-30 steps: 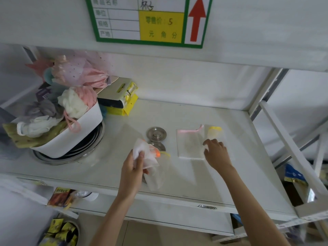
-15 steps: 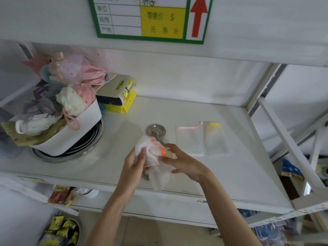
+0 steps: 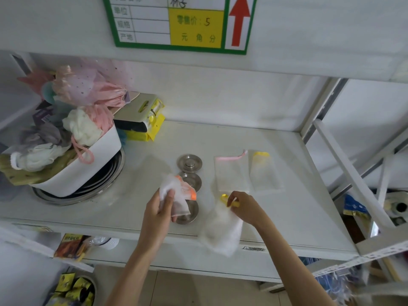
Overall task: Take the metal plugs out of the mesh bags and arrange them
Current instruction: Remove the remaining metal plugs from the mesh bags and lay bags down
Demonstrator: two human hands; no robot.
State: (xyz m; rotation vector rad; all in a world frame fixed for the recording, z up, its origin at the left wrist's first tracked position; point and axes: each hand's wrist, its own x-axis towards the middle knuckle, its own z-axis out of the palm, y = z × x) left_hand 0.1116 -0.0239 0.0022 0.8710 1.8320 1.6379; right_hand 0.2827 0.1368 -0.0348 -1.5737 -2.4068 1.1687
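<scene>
Three metal plugs sit in a line on the white shelf [image 3: 276, 219], running from far to near: the far plug [image 3: 189, 163] in full view, the middle plug [image 3: 191, 181] partly hidden, and the near plug [image 3: 187, 214] mostly under my left hand [image 3: 161, 214].

My left hand is closed around a bunched mesh bag with an orange trim [image 3: 176, 195]. I cannot tell if a plug is inside it.

My right hand [image 3: 246, 208] pinches the yellow top of another mesh bag [image 3: 220, 230] — it hangs down from my fingers toward the near edge of the shelf, blurry, its long side running far to near. It looks empty, but I cannot be sure.

Two flat bags lie just past my right hand: a pink-trim bag [image 3: 230, 173] and, right beside it, a yellow-trim bag [image 3: 263, 173]. I think the hanging bag goes next to those, so the spot lies far and a bit right of my right hand — that hand is the nearer one.

Far left stands a white tub [image 3: 88, 171] full of bath puffs.
</scene>
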